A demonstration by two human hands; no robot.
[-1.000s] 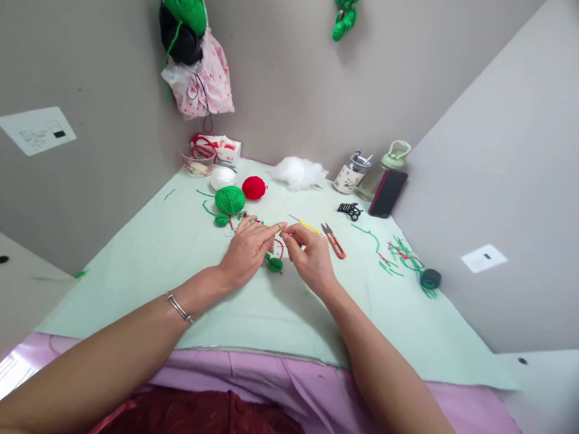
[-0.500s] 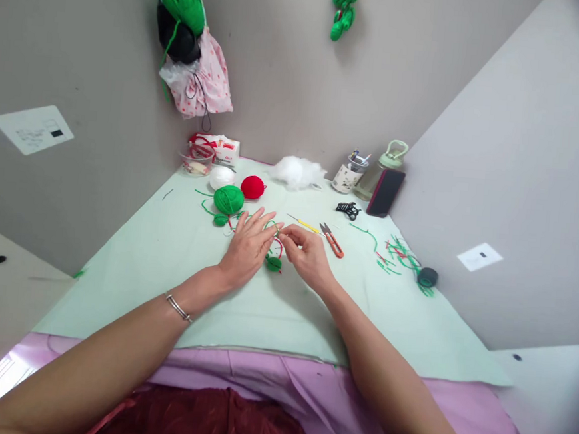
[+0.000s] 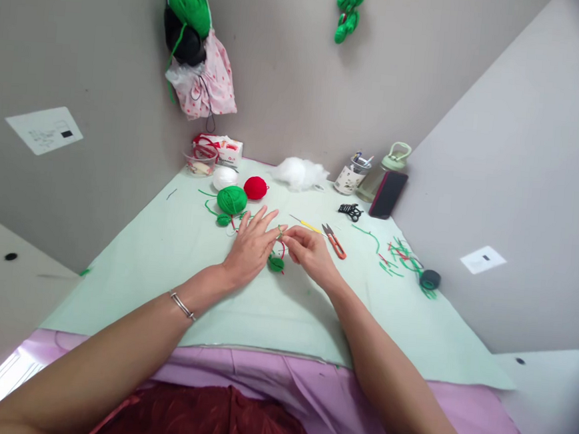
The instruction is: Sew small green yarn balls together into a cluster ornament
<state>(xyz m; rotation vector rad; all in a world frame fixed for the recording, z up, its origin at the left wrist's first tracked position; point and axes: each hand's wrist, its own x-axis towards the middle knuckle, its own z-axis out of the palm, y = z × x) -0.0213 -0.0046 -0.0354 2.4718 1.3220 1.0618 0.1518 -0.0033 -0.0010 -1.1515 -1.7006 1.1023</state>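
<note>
My left hand (image 3: 251,249) lies palm down low over the table, its fingers spread. A strand of green yarn (image 3: 280,231) loops round its index fingertip. Thumb and fingers of my right hand (image 3: 309,251) are pinched on that yarn, right beside the fingertip. Below the two hands is a small green knitted or wound piece (image 3: 276,264), with a red strand (image 3: 282,248) near it. Past my left fingers lies a similar small green piece (image 3: 224,220). My left palm and the thumb are mostly hidden.
Balls of green (image 3: 231,200), red (image 3: 256,187) and white yarn (image 3: 225,178) sit behind my left hand. A yellow-handled crochet hook (image 3: 311,226) and orange thread snips (image 3: 335,242) lie beyond my right hand. White stuffing (image 3: 300,174), a phone (image 3: 388,195) and yarn scraps (image 3: 401,252) are farther off.
The wide green loop by my left fingers has drawn in close round the index fingertip. My right hand keeps its pinch. The whole view has shifted slightly.
</note>
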